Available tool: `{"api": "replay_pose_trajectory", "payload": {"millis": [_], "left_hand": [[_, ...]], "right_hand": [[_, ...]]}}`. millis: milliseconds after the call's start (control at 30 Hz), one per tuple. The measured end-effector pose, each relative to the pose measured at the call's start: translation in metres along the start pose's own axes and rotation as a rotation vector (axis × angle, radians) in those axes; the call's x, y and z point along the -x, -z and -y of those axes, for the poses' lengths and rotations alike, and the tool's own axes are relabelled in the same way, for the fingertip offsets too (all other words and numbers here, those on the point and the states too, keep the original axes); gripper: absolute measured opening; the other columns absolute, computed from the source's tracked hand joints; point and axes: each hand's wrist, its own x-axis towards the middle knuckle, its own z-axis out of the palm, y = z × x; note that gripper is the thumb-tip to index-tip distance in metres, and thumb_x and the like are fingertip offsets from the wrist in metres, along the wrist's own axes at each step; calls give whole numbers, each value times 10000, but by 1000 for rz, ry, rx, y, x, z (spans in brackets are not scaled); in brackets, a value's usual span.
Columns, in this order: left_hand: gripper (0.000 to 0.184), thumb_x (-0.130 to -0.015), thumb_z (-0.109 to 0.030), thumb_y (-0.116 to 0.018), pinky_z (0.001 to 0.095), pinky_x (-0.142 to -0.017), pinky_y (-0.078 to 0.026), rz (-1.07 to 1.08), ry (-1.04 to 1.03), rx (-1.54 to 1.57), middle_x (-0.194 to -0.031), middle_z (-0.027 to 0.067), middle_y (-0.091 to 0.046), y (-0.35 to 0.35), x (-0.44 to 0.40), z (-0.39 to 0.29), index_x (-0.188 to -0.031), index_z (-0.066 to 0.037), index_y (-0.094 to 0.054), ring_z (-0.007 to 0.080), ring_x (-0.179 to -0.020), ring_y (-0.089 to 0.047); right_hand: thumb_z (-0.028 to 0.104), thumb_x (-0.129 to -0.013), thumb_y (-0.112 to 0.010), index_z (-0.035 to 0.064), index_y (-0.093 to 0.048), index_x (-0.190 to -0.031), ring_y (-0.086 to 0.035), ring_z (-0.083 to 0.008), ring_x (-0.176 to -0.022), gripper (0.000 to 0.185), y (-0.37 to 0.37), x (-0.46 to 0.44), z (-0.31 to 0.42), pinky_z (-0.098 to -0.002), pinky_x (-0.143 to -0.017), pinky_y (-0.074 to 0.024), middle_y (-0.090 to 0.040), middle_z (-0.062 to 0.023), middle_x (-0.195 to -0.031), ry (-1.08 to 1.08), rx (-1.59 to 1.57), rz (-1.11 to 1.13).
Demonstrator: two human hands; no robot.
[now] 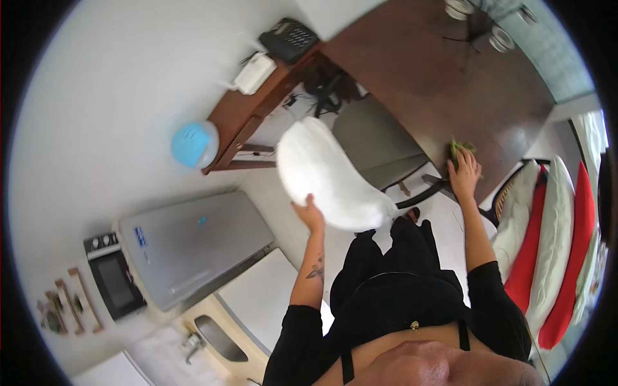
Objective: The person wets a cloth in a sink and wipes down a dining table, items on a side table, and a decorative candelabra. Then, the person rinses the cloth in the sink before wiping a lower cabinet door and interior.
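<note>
A white pillow [328, 177] hangs in front of my legs, gripped at its lower left edge by my left hand [310, 213]. Over the near corner of the dark wooden table, my right hand [465, 172] has its fingers bent around a small green leafy thing [459, 145]. Those fingers partly cover the green thing, so its exact kind cannot be made out. Behind the pillow stands a grey-green chair [376, 138], its lower part hidden.
The dark table [444, 83] bears a candle holder [473, 29] at its far end. White and red pillows [550, 238] stand on a chair at right. At left are a grey fridge [193, 248], a microwave [116, 280], a sink [221, 338] and a desk with a phone [290, 40].
</note>
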Motion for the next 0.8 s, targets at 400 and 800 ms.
{"api": "replay_pose_trajectory", "payload": {"millis": [400,800], "left_hand": [[772,-850,-501,-521,389,-1088,-167,959,-90,-314,-1402,240,-258,83,-78,3,-1354,31,-281,318,-1329,-217],[915,-685,-346,-764,409,-1071,-224,420,-225,-252,-1381,247,-286,269,-400,-76,-1355,24,-262,345,-1299,-256]], "right_hand": [[183,-779,-560,-7,-573,-1124,-560,-322,-1007,394,-22,14,-49,-393,-860,-433,-585,-184,-1104,-541,-161,-150],[-14,-663,-584,61,-623,-1030,-547,-283,-1025,377,-121,-7,631,-339,-899,-426,-580,-113,-1104,545,-985,135]]}}
